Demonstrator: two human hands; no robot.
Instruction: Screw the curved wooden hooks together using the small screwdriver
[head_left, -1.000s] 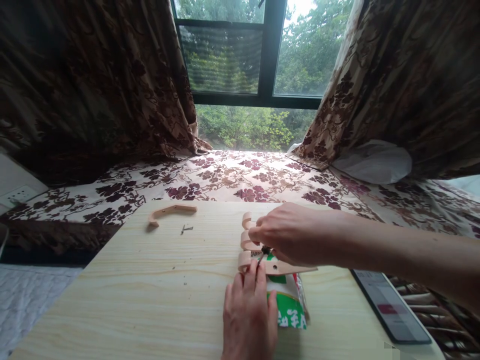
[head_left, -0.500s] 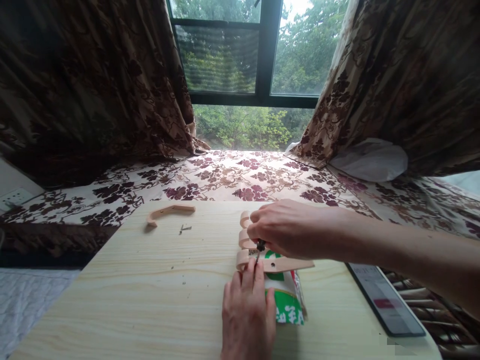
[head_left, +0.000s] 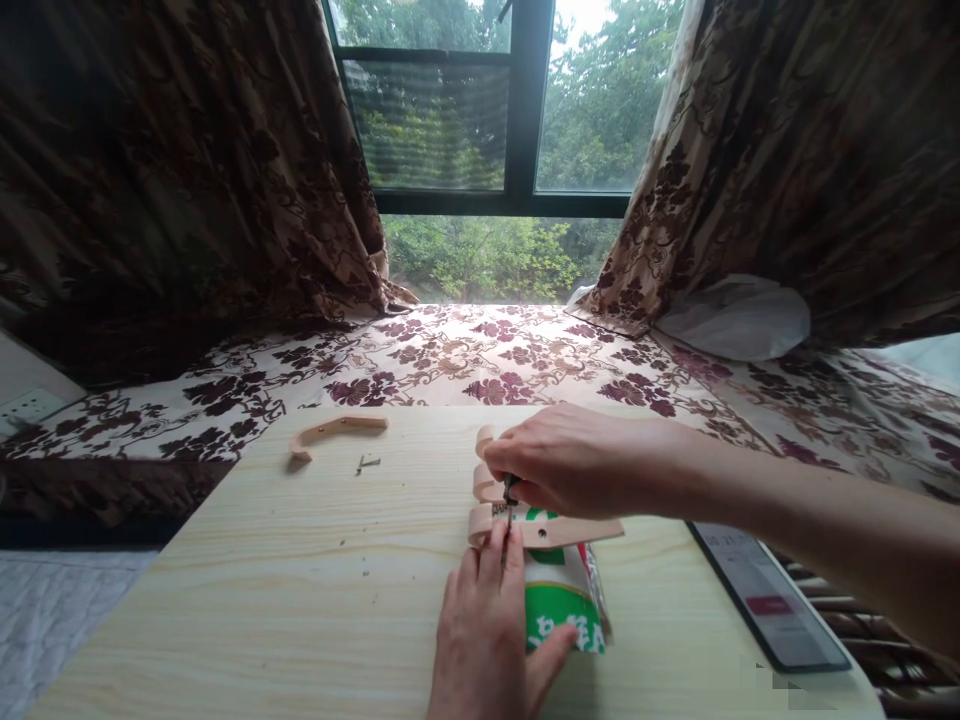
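Pale wood grain covers the table [head_left: 247, 610] right under me. Nearest on it is my left hand [head_left: 484, 630], laid palm down with its thumb set wide of the fingers; the thumb lies on a green-and-white packet [head_left: 559, 600], while the fingertips rest at the closest wooden hook [head_left: 574, 531], which lies across that packet, its curled end to the left and a dark hole in its straight part. Off to the right, a phone [head_left: 772, 600] lies along the table's edge.

My right hand [head_left: 540, 460] is closed round a dark tool [head_left: 511, 490], whose thin shaft points down between my left fingertips; where its tip meets the wood, I cannot tell. Just beyond, the curls of two more hooks [head_left: 486, 484] show, partly hidden by my right hand. Some small screws [head_left: 367, 464] lie to the left, with a separate hook [head_left: 337, 427] on its side past them.

Farther back spreads a flowered cloth [head_left: 480, 355], a whitish plastic bag [head_left: 739, 318] on its right, then patterned curtains [head_left: 262, 180], the dark-framed window [head_left: 521, 130] and green trees [head_left: 480, 255] outside.
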